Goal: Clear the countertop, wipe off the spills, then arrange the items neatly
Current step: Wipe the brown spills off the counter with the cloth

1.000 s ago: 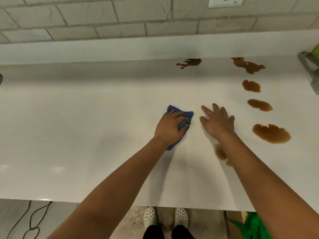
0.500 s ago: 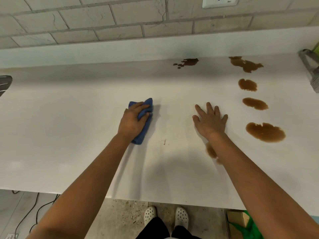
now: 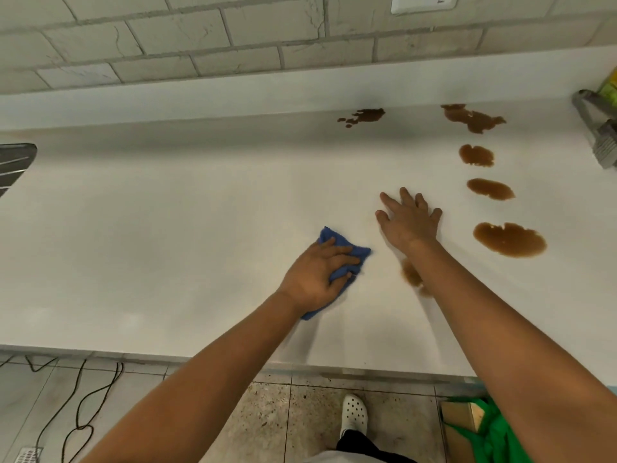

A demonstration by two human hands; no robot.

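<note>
My left hand grips a crumpled blue cloth and holds it down on the white countertop, near the middle. My right hand rests flat on the counter just right of the cloth, fingers spread. Several brown spills lie to the right: a large puddle, two smaller ones, and two splashes by the back wall. A further brown smear shows beside my right forearm, partly hidden by it.
A metal item pokes in at the left edge. A grey tool lies at the right edge. The tiled wall carries a socket. Below the counter's front edge are cables and a green bag.
My left hand swept the cloth to the left, then back to the right and closer to the front edge. My right hand stayed flat in place.
</note>
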